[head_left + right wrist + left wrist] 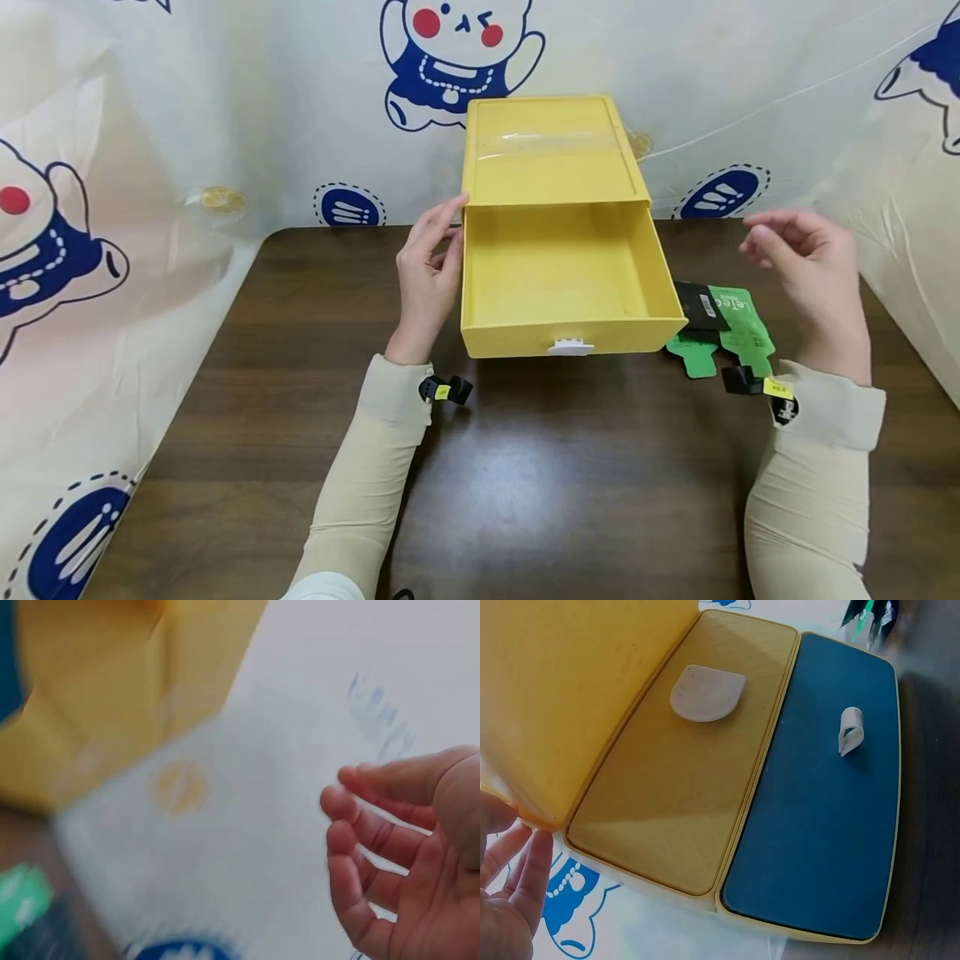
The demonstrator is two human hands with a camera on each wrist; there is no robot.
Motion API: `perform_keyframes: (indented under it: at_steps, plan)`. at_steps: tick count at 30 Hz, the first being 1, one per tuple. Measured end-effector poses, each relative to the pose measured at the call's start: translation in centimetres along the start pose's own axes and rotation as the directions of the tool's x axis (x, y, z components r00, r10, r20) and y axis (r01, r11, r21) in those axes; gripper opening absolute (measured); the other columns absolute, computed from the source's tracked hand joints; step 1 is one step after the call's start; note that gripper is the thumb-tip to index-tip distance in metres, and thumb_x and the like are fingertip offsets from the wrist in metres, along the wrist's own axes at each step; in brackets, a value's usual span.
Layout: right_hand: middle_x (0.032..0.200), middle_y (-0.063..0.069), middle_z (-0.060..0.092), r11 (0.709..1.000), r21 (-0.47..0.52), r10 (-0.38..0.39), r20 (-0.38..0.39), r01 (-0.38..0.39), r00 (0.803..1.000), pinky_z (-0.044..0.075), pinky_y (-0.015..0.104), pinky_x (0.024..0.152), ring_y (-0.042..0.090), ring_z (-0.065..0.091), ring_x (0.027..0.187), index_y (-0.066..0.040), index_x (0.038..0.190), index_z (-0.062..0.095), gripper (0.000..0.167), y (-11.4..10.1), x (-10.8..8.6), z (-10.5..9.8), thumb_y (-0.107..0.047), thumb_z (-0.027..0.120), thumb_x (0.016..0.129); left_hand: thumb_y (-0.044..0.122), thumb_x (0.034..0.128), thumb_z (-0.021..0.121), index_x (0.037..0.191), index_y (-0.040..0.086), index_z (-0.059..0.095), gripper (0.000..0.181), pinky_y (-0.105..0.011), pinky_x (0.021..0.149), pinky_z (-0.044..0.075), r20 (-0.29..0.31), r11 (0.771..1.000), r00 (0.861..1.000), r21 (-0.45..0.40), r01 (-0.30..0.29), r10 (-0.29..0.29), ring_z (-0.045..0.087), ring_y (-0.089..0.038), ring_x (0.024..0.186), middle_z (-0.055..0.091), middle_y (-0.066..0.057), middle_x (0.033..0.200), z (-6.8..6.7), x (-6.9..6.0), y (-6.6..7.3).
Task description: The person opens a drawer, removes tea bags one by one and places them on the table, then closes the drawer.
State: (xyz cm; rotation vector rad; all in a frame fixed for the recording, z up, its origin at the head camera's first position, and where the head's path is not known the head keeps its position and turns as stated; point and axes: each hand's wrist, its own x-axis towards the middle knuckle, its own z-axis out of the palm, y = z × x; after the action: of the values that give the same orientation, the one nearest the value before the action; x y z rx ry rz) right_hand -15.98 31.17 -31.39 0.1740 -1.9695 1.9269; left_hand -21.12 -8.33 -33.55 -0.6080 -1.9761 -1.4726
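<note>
Sleeves extend toward the yellow box, relaxed left hand touching it, relaxed right hand apart.

Right of centre in the head view, the green card bears lettering, seemingly "LeTe…", the rest unclear; the black card beside it carries a barcode label.

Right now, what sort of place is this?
Probably a makeshift indoor tabletop workspace, perhaps for filming: table, cartoon-print sheets behind and at both sides, drawer unit on the table.
</note>
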Motion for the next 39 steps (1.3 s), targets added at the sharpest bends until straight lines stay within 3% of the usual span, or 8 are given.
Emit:
perform_keyframes:
  at_steps: [5,8,14,17,21,24,33,39]
  plan:
    - [0.075,0.002,0.071,0.961,0.038,-0.271,-0.04,0.273,0.962,0.051,0.016,0.066,0.012,0.063,0.068,0.016,0.095,0.068,0.01,-4.2,-1.5,3.2,0.008,0.066,0.088,0.007,0.0989,0.058,0.133,0.008,0.063,0.035,-0.029,0.078,0.062,0.002,1.0,1.0,0.001,0.001,-0.001,0.069,-0.024,0.099,0.061,-0.015,0.129,-0.1,0.1,-0.1]
    - [0.075,-0.002,0.07,0.924,-0.097,-0.374,-0.03,0.37,0.927,0.052,0.015,0.064,0.009,0.063,0.067,0.02,0.09,0.066,0.012,-6.2,-3.2,5.0,0.009,0.068,0.086,0.007,0.0991,0.058,0.134,0.008,0.063,0.035,-0.03,0.079,0.062,0.01,1.0,1.0,-0.001,0.007,-0.007,0.069,-0.024,0.1,0.06,-0.015,0.13,-0.1,0.1,-0.1]
    - [0.079,-0.01,0.069,0.771,-0.405,-0.453,0.195,0.492,0.87,0.048,0.008,0.064,-0.002,0.057,0.066,0.01,0.089,0.072,0.008,-8.4,-6.5,8.3,0.006,0.074,0.082,0.006,0.0989,0.058,0.134,0.007,0.063,0.035,-0.028,0.078,0.062,0.006,1.0,1.0,0.0,0.01,-0.01,0.069,-0.024,0.1,0.061,-0.015,0.13,-0.3,0.0,-0.1]
    - [0.077,-0.006,0.068,0.683,-0.426,-0.474,0.358,0.593,0.804,0.043,0.008,0.06,-0.004,0.051,0.063,-0.001,0.09,0.075,0.006,-8.6,-7.3,9.7,-0.005,0.076,0.086,0.005,0.0985,0.058,0.134,0.007,0.063,0.035,-0.027,0.078,0.062,0.001,1.0,1.0,-0.001,0.013,-0.013,0.069,-0.024,0.1,0.061,-0.015,0.13,-0.3,-0.1,-0.1]
    - [0.07,-0.008,0.063,0.598,-0.363,-0.49,0.54,0.715,0.684,0.039,0.008,0.054,-0.005,0.046,0.058,-0.012,0.085,0.074,0.024,-8.5,-8.0,11.1,-0.031,0.064,0.097,0.006,0.0984,0.059,0.133,0.007,0.063,0.035,-0.031,0.077,0.063,0.004,1.0,1.0,-0.005,0.012,-0.012,0.069,-0.024,0.099,0.06,-0.016,0.13,-0.3,-0.1,-0.1]
    - [0.069,-0.013,0.064,0.543,-0.365,-0.466,0.619,0.756,0.633,0.039,0.009,0.051,-0.006,0.044,0.056,-0.017,0.085,0.073,0.037,-8.4,-8.2,11.7,-0.044,0.053,0.1,0.007,0.0987,0.059,0.133,0.006,0.063,0.034,-0.033,0.077,0.063,0.01,1.0,1.0,-0.012,0.007,-0.007,0.069,-0.024,0.099,0.061,-0.016,0.13,-0.2,0.0,-0.1]
    - [0.076,-0.007,0.071,0.392,-0.49,-0.416,0.661,0.779,0.625,0.05,0.022,0.049,0.001,0.056,0.056,-0.013,0.092,0.071,0.049,-8.2,-8.7,12.4,-0.048,0.038,0.104,0.006,0.0989,0.058,0.132,0.004,0.063,0.034,-0.031,0.075,0.063,0.01,0.999,1.0,-0.03,-0.017,0.017,0.069,-0.025,0.097,0.061,-0.017,0.128,-0.1,0.3,0.0]
    - [0.076,-0.003,0.072,0.33,-0.519,-0.419,0.668,0.788,0.615,0.046,0.027,0.044,0.007,0.058,0.055,-0.012,0.092,0.07,0.051,-7.6,-8.7,12.8,-0.044,0.034,0.106,0.008,0.0985,0.059,0.133,0.005,0.063,0.034,-0.029,0.075,0.063,0.008,1.0,1.0,-0.025,-0.01,0.01,0.069,-0.025,0.097,0.061,-0.017,0.129,-0.1,0.0,-0.2]
